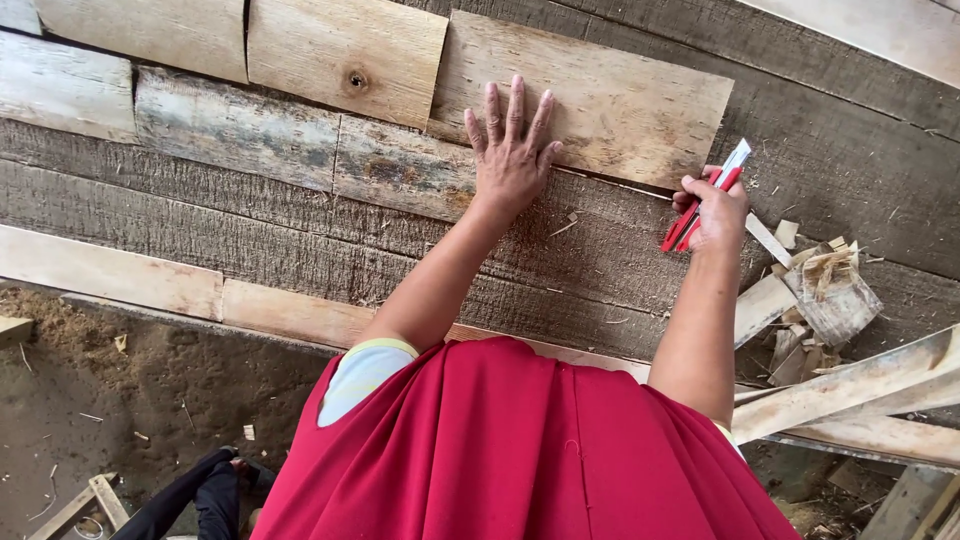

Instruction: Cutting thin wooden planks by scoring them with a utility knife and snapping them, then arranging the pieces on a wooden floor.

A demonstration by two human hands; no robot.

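Observation:
My left hand [510,150] lies flat, fingers spread, on a pale wooden shingle [620,100] that rests on rough grey boards. My right hand [718,210] is closed around a red and white utility knife [705,195], its blade end pointing up toward the shingle's lower right corner. The knife sits just off the shingle's edge, apart from my left hand. A red cloth [520,450] covers my body at the bottom of the view.
More shingles [345,55] lie in overlapping rows to the left, some weathered grey [235,125]. Wood offcuts and shavings [815,290] pile at the right. Pale battens [110,275] and loose planks [850,390] cross below. Dirt ground shows lower left, with a person's dark-clad leg [195,495].

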